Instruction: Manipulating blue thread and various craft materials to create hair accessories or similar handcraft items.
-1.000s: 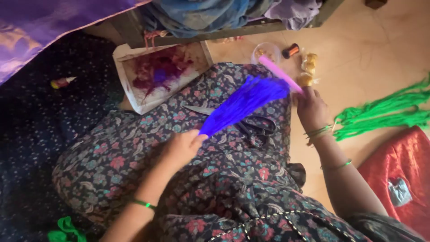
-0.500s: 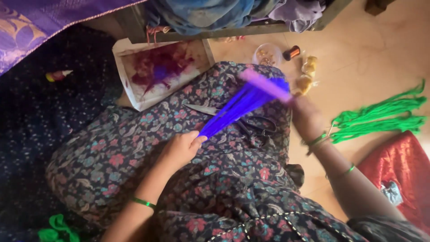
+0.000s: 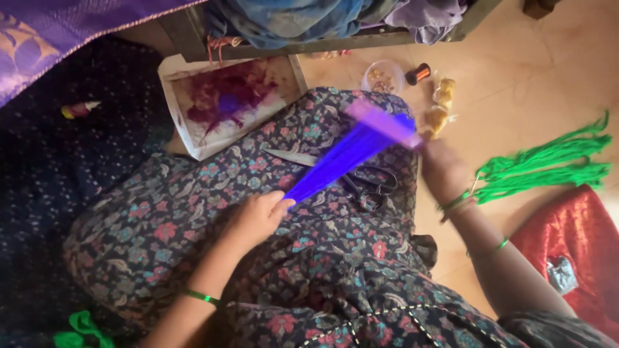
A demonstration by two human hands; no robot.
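Note:
A bundle of bright blue-violet threads (image 3: 345, 158) stretches across my lap over the flowered dress. My left hand (image 3: 258, 216) pinches its lower end. My right hand (image 3: 445, 171) holds a pink comb-like tool (image 3: 380, 122), blurred with motion, at the bundle's upper end. Black-handled scissors (image 3: 361, 177) lie on my lap under the threads.
A white tray (image 3: 187, 138) with purple thread scraps sits beyond my knee. A small clear bowl (image 3: 382, 76), a copper-coloured spool (image 3: 419, 72) and yellowish bits lie on the floor. Green thread bundles (image 3: 548, 164) and red shiny cloth (image 3: 574, 251) lie to the right.
The pink tool has moved along the upper end of the threads with my right hand, and the fanned bundle is drawn narrower. My left hand has held its grip.

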